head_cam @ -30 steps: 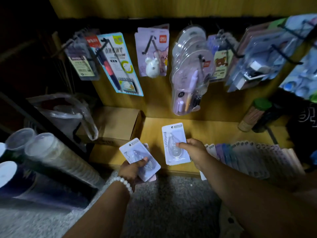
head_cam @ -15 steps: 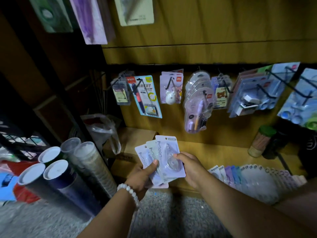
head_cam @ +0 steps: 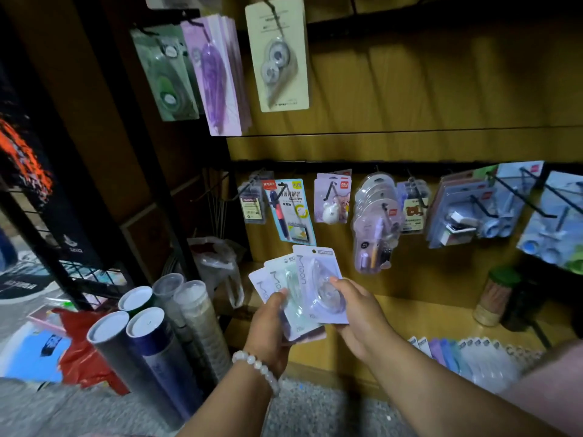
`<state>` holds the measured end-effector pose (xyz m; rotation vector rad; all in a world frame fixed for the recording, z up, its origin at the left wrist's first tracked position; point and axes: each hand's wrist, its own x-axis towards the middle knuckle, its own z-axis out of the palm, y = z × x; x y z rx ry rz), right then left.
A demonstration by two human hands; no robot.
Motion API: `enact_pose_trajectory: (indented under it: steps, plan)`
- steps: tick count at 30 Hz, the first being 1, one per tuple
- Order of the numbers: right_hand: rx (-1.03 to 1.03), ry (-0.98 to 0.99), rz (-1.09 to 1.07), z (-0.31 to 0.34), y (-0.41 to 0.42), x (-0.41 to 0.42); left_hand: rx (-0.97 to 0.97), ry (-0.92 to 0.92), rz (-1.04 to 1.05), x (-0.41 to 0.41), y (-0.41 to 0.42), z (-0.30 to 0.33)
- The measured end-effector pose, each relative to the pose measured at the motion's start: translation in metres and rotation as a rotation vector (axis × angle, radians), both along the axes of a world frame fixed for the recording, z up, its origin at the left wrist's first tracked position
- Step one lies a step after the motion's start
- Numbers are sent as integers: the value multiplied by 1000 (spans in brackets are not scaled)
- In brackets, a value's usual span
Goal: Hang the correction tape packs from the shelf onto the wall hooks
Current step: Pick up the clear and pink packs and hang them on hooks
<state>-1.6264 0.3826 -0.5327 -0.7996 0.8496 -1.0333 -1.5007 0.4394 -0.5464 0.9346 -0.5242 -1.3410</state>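
Wooden shop wall with rows of hooks, and a fan of correction tape packs held up in front of it.

From the left: cardboard tubes (head_cam: 148,335) stand on the floor, then the left hand (head_cam: 268,329), wearing a bead bracelet (head_cam: 257,365), grips the fanned packs (head_cam: 284,298) from below with the thumb across their faces. The right hand (head_cam: 356,313) pinches the front pack (head_cam: 321,282) at its lower right edge. More packs (head_cam: 467,354) lie in a row on the shelf (head_cam: 410,313) further right. To hang well, I would slide off just the front pack, keep the left grip firm so the fan does not slip, turn the punched hole at its top toward a hook (head_cam: 274,17) that carries similar tape packs, such as those at upper left, and thread it straight on.
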Motion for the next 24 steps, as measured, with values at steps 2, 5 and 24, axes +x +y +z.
enact_pose_trajectory:
  steps: [2, 5, 24]
  plan:
    - [-34, -28, -23, 12, 1, 0, 10, -2, 34, -2, 4, 16]
    - [-86, -59, -46, 29, 3, 1, -59, -66, 56, -7, 10, 40]
    - [-602, 10, -142, 204, -36, -27, -203, -162, 130, -12, 0, 155]
